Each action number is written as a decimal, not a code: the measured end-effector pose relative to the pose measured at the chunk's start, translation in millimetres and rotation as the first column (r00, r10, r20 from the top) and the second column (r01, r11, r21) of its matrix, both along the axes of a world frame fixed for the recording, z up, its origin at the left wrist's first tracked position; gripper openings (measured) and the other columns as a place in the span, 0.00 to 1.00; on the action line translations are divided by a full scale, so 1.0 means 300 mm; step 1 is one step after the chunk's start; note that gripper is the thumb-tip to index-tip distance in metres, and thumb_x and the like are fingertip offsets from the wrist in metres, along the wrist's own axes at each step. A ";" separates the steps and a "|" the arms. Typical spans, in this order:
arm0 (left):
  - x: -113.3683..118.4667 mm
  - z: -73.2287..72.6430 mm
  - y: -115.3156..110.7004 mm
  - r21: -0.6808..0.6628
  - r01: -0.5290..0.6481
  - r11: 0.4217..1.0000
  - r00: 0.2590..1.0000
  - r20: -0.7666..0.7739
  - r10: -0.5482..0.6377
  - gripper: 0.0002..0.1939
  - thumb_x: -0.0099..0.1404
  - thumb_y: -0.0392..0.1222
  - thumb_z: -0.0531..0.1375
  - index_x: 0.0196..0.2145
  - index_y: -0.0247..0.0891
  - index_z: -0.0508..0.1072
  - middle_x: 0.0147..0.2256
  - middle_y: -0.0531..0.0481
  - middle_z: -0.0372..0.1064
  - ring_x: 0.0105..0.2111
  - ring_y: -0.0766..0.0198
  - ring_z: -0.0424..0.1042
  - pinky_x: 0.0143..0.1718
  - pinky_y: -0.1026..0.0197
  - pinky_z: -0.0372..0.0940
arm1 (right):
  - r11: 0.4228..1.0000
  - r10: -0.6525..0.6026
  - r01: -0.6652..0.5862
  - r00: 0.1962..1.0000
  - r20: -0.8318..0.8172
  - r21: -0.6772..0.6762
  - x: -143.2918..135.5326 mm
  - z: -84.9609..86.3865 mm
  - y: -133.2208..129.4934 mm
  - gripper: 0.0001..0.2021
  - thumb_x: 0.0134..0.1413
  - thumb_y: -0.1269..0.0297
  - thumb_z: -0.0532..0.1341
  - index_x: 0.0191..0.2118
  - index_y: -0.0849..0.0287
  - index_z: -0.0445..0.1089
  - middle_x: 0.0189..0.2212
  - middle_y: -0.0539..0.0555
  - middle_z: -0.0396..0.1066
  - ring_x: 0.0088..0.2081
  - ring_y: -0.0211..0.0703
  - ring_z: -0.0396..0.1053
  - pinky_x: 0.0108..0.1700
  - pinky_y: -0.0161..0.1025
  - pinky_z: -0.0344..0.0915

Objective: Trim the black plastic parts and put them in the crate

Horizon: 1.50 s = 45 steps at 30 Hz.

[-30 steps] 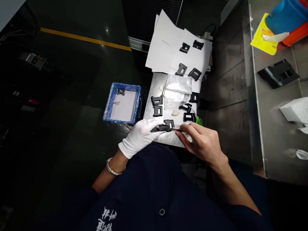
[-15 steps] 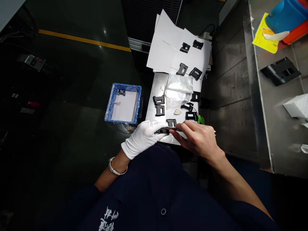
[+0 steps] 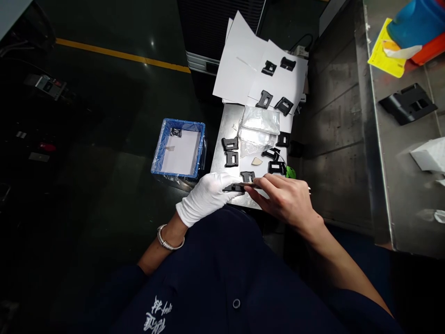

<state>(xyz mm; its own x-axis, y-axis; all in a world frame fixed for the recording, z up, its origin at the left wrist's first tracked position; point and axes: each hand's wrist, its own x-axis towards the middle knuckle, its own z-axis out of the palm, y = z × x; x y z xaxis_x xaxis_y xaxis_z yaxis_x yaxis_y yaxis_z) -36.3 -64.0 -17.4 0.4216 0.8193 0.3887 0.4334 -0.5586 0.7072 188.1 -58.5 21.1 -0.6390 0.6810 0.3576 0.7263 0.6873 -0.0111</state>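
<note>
My left hand (image 3: 210,192), in a white glove, is closed on a black plastic part (image 3: 233,188) near the metal table's front edge. My bare right hand (image 3: 287,197) pinches a thin, flat, pale strip (image 3: 249,185) between thumb and fingers, its near end against or just above the part. What the strip is I cannot make out. Just beyond the hands lies another black part (image 3: 248,176) with a slot in it. A small beige chip-shaped piece (image 3: 256,161) rests farther back on the white paper. Two more black parts (image 3: 231,158) lie to the left.
Clear plastic bags (image 3: 260,123) lie mid-table (image 3: 225,120). Several black parts (image 3: 264,99) sit on white sheets behind. A green-handled tool (image 3: 290,172) is at the right edge. A blue plastic-lined bin (image 3: 203,150) stands left; a metal bench (image 3: 389,153) runs along the right.
Both hands stay in nearly the same place, still holding the part and the strip. The view has shifted very slightly; nothing else visibly differs.
</note>
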 end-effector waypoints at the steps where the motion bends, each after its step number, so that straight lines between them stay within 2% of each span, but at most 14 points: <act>1: 0.000 0.001 0.000 0.001 -0.003 1.000 1.000 0.007 0.003 0.12 0.67 0.39 0.65 0.48 0.36 0.77 0.42 0.47 0.80 0.40 0.59 0.79 0.45 0.58 0.75 | 1.000 0.000 0.000 1.000 -0.002 -0.001 0.001 -0.001 0.000 0.09 0.65 0.60 0.61 0.34 0.58 0.69 0.23 0.47 0.69 0.24 0.34 0.63 0.26 0.39 0.42; 8: 0.004 0.002 0.000 -0.036 -0.003 0.999 0.999 0.034 0.004 0.12 0.68 0.42 0.64 0.47 0.38 0.78 0.43 0.47 0.80 0.40 0.58 0.79 0.44 0.59 0.75 | 1.000 -0.002 0.002 1.000 -0.009 -0.002 0.003 -0.007 -0.003 0.10 0.65 0.59 0.62 0.34 0.58 0.70 0.23 0.46 0.68 0.23 0.33 0.62 0.26 0.39 0.43; 13: 0.014 -0.003 -0.001 -0.023 -0.006 1.000 0.998 0.069 0.007 0.11 0.65 0.40 0.66 0.45 0.34 0.79 0.40 0.45 0.80 0.39 0.60 0.80 0.44 0.60 0.75 | 1.000 -0.009 0.009 1.000 0.005 -0.020 0.010 -0.014 -0.010 0.11 0.67 0.58 0.60 0.33 0.58 0.70 0.23 0.47 0.68 0.24 0.33 0.62 0.26 0.39 0.43; 23: 0.018 -0.006 0.004 -0.030 0.014 0.999 0.998 0.062 -0.012 0.11 0.65 0.40 0.66 0.45 0.35 0.79 0.38 0.45 0.80 0.38 0.61 0.80 0.44 0.61 0.76 | 1.000 -0.012 0.013 1.000 0.012 -0.021 0.016 -0.019 -0.020 0.11 0.67 0.58 0.59 0.33 0.57 0.70 0.23 0.47 0.67 0.23 0.34 0.60 0.26 0.39 0.44; 30: 0.014 -0.003 0.010 -0.037 0.023 0.999 0.998 0.066 -0.021 0.10 0.67 0.37 0.64 0.45 0.35 0.79 0.41 0.46 0.80 0.41 0.61 0.80 0.46 0.61 0.75 | 1.000 -0.002 0.003 1.000 0.020 -0.031 0.010 -0.020 -0.030 0.12 0.66 0.57 0.60 0.33 0.57 0.70 0.22 0.47 0.66 0.23 0.34 0.60 0.27 0.40 0.44; 45: 0.004 0.001 0.012 -0.046 -0.013 0.999 0.996 0.088 0.017 0.09 0.66 0.39 0.65 0.44 0.35 0.79 0.39 0.46 0.80 0.39 0.62 0.79 0.44 0.62 0.75 | 0.999 -0.034 0.034 0.999 0.015 -0.009 -0.005 -0.013 -0.010 0.13 0.68 0.55 0.59 0.34 0.57 0.70 0.23 0.48 0.68 0.25 0.34 0.64 0.26 0.40 0.44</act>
